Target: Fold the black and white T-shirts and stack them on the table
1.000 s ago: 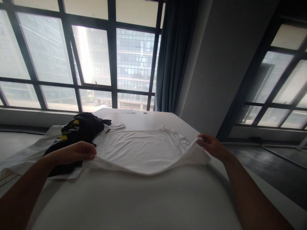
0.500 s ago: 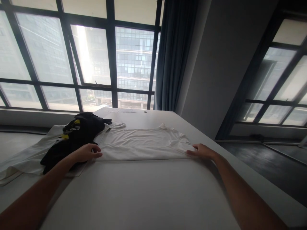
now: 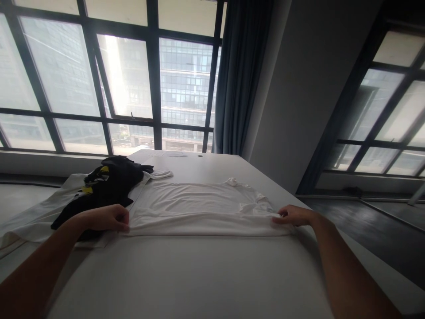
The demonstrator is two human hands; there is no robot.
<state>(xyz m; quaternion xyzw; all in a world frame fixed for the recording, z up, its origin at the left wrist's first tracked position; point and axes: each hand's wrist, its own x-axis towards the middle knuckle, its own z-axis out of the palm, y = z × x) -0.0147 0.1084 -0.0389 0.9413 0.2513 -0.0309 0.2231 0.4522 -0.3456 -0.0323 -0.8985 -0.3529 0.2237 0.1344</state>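
Note:
A white garment (image 3: 199,199) lies spread on the white table (image 3: 199,274), its near edge folded over in a long strip. My left hand (image 3: 111,218) is closed on the left end of that strip. At the right end, the fingers of my right hand (image 3: 294,215) pinch the same cloth. The fabric between the hands is fairly straight along the near edge and wrinkled farther back, with a bunched part toward the far right.
Beside my left hand lies a heap of black clothing (image 3: 116,181) with yellow patches, on top of more white cloth (image 3: 43,208). Behind the table are windows and a dark blue curtain (image 3: 239,79). The table's right edge runs diagonally past my right arm.
Both hands have moved nearer to me and farther apart, and their fingers have closed on the cloth. The garment's near edge has come closer, and the garment looks wider.

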